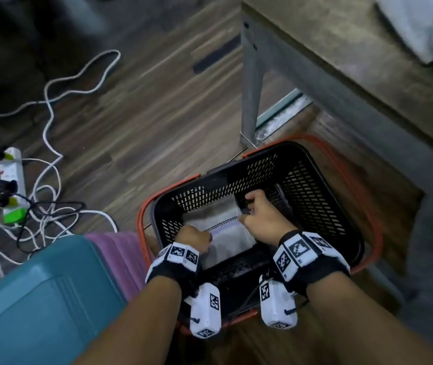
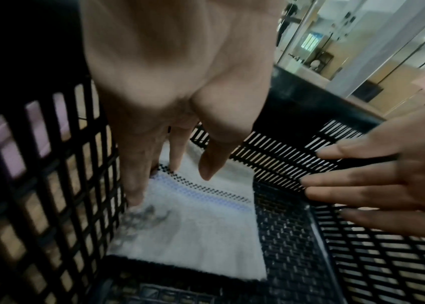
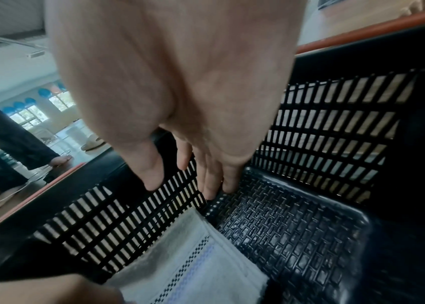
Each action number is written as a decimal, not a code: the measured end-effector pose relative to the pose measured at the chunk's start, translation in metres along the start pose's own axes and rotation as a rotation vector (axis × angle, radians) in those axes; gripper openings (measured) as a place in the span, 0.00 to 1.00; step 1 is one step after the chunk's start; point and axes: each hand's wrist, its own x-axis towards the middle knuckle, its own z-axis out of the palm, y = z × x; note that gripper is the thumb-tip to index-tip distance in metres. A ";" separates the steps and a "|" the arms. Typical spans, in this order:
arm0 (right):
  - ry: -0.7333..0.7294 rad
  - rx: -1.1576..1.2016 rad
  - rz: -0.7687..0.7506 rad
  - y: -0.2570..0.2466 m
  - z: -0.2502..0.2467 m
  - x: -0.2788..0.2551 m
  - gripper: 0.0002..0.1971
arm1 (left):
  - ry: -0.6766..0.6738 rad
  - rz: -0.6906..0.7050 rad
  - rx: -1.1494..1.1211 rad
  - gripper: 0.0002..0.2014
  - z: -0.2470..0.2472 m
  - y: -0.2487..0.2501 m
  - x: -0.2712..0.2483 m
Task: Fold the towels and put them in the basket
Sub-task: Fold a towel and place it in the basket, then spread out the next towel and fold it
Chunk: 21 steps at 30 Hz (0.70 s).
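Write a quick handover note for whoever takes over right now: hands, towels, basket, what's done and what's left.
Left hand: open, fingertips touching the folded white towel.
Right hand: open, holding nothing, over the bare basket floor.
The towel lies flat on the bottom of the black basket, against its left wall.
Done: one towel folded and placed.
Left: more pale cloth, blurred, lies on the table; fold it and add it.

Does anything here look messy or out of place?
The folded towel lies flat and tidy in the basket. The one untidy thing is the tangle of cables around the power strip on the floor.
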 end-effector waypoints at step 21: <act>0.402 0.156 -0.351 -0.085 -0.081 -0.134 0.08 | -0.095 0.483 -0.121 0.17 -0.020 0.085 -0.095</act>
